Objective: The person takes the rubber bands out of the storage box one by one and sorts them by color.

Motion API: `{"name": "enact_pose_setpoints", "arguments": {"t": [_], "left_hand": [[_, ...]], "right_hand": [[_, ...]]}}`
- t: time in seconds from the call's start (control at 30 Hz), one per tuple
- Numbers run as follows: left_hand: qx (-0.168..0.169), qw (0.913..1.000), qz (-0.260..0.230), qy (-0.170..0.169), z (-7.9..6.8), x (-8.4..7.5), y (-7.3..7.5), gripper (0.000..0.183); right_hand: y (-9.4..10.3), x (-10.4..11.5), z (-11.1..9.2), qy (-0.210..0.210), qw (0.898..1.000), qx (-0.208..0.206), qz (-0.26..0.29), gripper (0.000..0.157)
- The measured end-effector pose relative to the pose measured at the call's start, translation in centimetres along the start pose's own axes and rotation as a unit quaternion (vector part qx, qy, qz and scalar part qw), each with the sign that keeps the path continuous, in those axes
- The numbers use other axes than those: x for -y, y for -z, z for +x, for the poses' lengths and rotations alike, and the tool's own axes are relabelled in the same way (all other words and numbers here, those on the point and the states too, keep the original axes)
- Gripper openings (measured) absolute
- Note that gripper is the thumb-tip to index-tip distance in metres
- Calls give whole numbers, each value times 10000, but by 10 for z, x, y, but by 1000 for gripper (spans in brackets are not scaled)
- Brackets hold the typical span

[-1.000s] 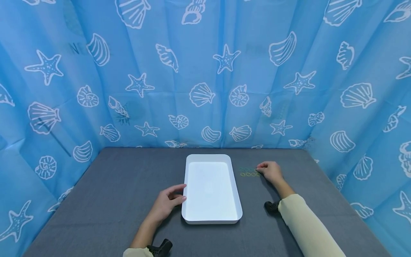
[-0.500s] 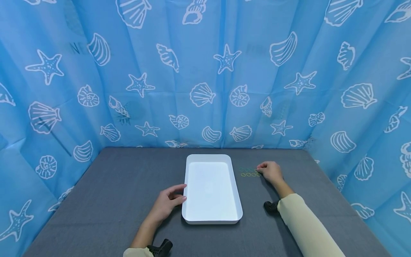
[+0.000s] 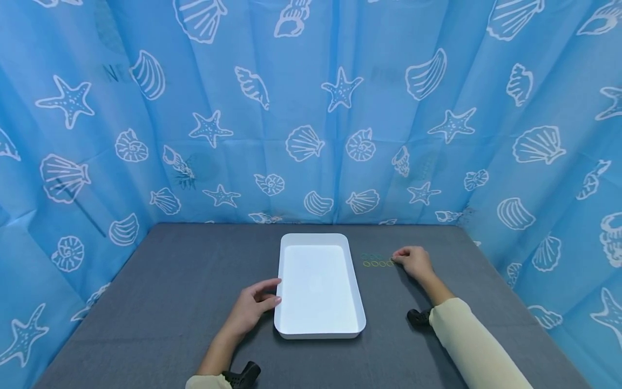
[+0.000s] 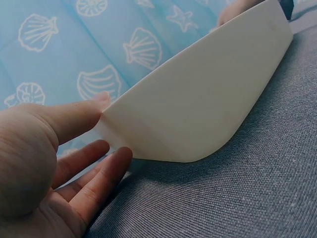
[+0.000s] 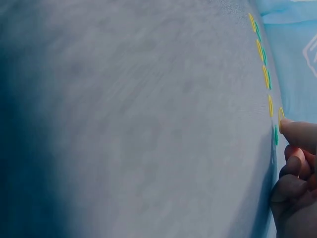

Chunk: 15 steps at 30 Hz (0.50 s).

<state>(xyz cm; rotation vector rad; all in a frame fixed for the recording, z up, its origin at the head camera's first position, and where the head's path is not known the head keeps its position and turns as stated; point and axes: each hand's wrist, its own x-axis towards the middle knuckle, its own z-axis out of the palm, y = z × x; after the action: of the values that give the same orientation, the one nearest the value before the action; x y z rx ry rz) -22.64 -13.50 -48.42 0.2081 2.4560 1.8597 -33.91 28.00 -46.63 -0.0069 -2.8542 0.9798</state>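
Observation:
My left hand (image 3: 250, 308) touches the outer left side of a white rectangular tray (image 3: 363, 319), with thumb and fingertips against it. In the left wrist view, a fingertip reaches the rim while other fingers lie lower along the wall of the tray (image 4: 198, 99). Right of the tray, my right hand (image 3: 413, 262) pinches a small yellow rubber band (image 5: 281, 119) between thumb and finger. Near that hand, several yellow rubber bands (image 5: 270, 105) form a row, and green rubber bands (image 5: 276, 135) line up behind them.
Grey cloth (image 3: 194, 270) covers the table. Behind it and along both sides hangs a blue curtain (image 3: 301, 178) with white shells and starfish. A black wrist mount (image 3: 419, 319) sits at the right sleeve, another black mount (image 3: 243, 375) at the left one.
The right hand has shifted slightly to the right along the rows of rubber bands. The left hand and the tray keep their places.

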Motion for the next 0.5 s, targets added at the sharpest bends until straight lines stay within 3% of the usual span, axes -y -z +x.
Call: {"name": "enact_pose_setpoints", "arguments": {"t": [0.5], "left_hand": [[9,9998,42,-201,-2,4,1,43]], "right_hand": [[3,-10,-6,-13,9999,-73,-67,12]]}}
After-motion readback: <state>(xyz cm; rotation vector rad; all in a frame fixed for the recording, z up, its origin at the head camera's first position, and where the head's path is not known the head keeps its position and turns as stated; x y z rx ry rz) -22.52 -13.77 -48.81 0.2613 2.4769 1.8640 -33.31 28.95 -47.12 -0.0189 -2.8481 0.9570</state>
